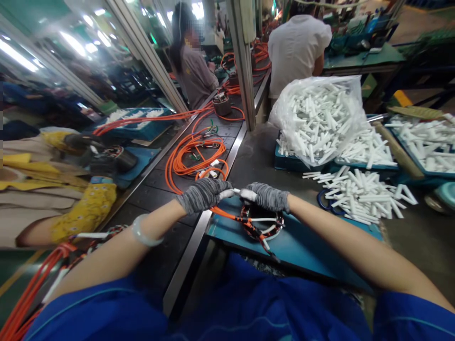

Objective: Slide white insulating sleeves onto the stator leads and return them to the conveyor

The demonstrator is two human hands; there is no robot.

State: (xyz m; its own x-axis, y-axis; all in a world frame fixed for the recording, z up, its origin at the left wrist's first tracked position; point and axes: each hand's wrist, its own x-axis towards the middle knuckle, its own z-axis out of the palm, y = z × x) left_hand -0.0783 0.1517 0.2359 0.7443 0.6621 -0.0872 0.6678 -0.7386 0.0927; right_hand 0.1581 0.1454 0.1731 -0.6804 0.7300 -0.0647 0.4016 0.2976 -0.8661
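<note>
My left hand, in a grey glove with pale fingertips, is closed in a pinch above the belt's metal edge. My right hand, gloved alike, pinches from the other side. Between their fingertips runs a short white piece, seemingly a sleeve on a lead. Just below my right hand, a round wound coil with black, orange and white leads lies on the blue mat. An orange cable runs from the coil up under my left hand.
Coiled orange cables lie on the dark belt ahead. White tubes are heaped at right beside a full plastic bag. A metal post rises ahead. A co-worker's yellow sleeve is at left; two people are farther off.
</note>
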